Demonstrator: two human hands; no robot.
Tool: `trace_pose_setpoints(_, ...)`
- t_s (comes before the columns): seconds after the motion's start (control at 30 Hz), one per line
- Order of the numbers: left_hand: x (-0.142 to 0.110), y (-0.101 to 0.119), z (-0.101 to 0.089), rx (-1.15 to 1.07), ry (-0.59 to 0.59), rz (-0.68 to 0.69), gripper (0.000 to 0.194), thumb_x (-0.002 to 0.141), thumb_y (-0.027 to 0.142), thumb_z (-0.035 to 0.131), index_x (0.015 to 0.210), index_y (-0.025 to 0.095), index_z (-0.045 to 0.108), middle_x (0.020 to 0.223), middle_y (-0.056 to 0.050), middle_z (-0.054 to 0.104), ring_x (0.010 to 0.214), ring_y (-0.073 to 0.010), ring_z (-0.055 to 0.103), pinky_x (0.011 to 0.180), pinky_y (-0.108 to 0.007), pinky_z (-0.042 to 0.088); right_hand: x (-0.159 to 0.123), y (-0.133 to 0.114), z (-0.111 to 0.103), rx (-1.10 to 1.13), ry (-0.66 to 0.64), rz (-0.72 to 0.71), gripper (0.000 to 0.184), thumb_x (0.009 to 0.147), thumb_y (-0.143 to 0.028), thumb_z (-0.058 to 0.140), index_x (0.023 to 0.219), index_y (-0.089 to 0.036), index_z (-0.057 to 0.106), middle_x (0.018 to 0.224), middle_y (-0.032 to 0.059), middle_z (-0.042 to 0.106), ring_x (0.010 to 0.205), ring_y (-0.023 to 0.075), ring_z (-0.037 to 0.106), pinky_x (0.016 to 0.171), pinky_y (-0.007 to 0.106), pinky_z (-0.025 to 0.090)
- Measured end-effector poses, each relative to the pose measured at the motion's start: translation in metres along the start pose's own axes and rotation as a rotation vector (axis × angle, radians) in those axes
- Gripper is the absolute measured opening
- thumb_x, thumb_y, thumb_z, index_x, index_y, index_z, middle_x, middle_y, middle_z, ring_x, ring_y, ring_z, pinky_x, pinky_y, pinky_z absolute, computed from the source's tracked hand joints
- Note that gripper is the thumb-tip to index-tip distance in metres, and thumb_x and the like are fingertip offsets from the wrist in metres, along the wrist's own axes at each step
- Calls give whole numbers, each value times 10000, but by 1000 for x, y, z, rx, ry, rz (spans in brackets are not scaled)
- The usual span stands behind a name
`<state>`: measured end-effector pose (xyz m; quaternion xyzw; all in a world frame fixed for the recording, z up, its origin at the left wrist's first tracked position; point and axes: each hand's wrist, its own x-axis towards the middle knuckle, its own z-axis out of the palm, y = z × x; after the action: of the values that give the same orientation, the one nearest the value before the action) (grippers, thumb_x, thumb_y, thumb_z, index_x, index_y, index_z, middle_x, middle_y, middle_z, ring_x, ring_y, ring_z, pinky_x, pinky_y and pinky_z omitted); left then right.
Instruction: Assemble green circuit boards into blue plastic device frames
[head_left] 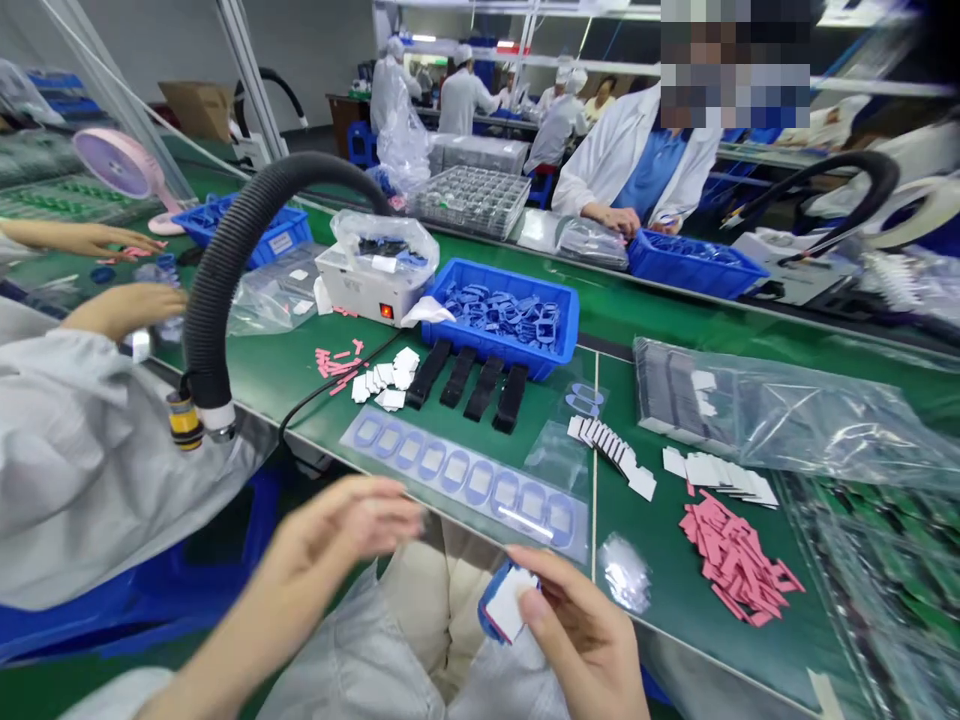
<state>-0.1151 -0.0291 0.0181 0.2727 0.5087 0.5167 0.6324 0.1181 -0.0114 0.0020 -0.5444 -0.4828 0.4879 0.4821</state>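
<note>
My right hand (581, 640) pinches a blue rubber frame (491, 605) with a white paper piece (511, 604) on it, low over the bench's front edge. My left hand (337, 540) hangs open and empty beside it, fingers apart, just above a clear sheet of blue frames (465, 488). Farther off on the green bench mat (645, 560) lie pink strips (735, 560), white pads (712, 475) and a row of white tabs (611, 450). Several black strips (459, 385) lie past the sheet.
A blue crate of blue frames (499, 315) stands behind a white box with a red switch (375, 285). A black corrugated hose (225, 270) arches over the bench's left part. A co-worker's hands (112, 270) work at left, and circuit boards in plastic (885, 560) lie at right.
</note>
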Motion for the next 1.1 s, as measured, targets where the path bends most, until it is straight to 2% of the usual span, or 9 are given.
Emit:
trace_pose_setpoints(0.1,23,-3,43,-28,-263,-275,415,779,457,685,1077,170,650,943,-103,782,869,-229,729,805,-335,534,7,-1,-1,-34,-115,-117,257,837,-493,606,938,-305,750,847,41,690,761,169,626,647,239,511)
trace_pose_setpoints(0.17,23,-17,61,-128,-356,-358,466,729,514,701,1071,201,655,822,-47,784,779,-174,733,728,-267,530,10,-3,-1,-30,-203,-161,278,870,-489,559,968,-303,740,828,46,672,773,177,616,670,266,517)
trace_pose_setpoints(0.33,18,-39,77,-336,-467,-422,437,667,470,770,991,191,679,691,10,703,631,-98,677,591,-181,491,14,-6,-4,-88,-333,-275,278,932,-408,482,1065,-312,706,750,42,658,767,180,600,683,286,530)
trace_pose_setpoints(0.4,19,-39,78,-407,-480,-448,426,667,443,781,991,184,685,689,8,693,611,-86,668,580,-167,480,15,-5,-7,-121,-331,-345,267,944,-363,474,1114,-340,678,752,26,662,754,164,611,654,247,531)
trace_pose_setpoints(0.47,20,-36,79,-456,-461,-451,417,664,409,794,1002,188,692,714,-3,711,618,-78,675,598,-161,482,14,-3,-9,-175,-271,-418,303,916,-394,526,1198,-348,626,868,31,689,822,174,642,695,245,548)
trace_pose_setpoints(0.57,18,-31,81,-505,-395,-446,404,643,359,820,1001,203,716,810,-38,761,734,-101,710,665,-170,506,12,-3,-12,-267,-173,-486,573,808,-570,596,1311,-303,533,1105,74,679,1023,249,635,870,332,533)
trace_pose_setpoints(0.63,16,-28,84,-554,-361,-445,398,621,336,837,987,215,736,819,-35,774,767,-110,716,689,-179,517,10,-5,-12,-293,-163,-514,655,774,-623,587,1329,-286,508,1154,84,667,1074,271,616,922,362,508)
trace_pose_setpoints(0.83,10,-21,94,-597,-342,-398,357,599,310,844,930,197,772,777,-29,783,677,-110,714,621,-169,518,18,-19,-8,-392,-196,-705,480,781,-523,666,1183,-271,591,997,38,721,912,198,677,812,259,562)
trace_pose_setpoints(1.1,8,-28,94,-568,-344,-323,382,632,336,824,988,212,760,799,-30,775,732,-126,719,657,-170,515,18,-21,-12,-447,-197,-728,448,817,-508,633,1179,-250,577,1044,47,710,968,192,670,850,257,556)
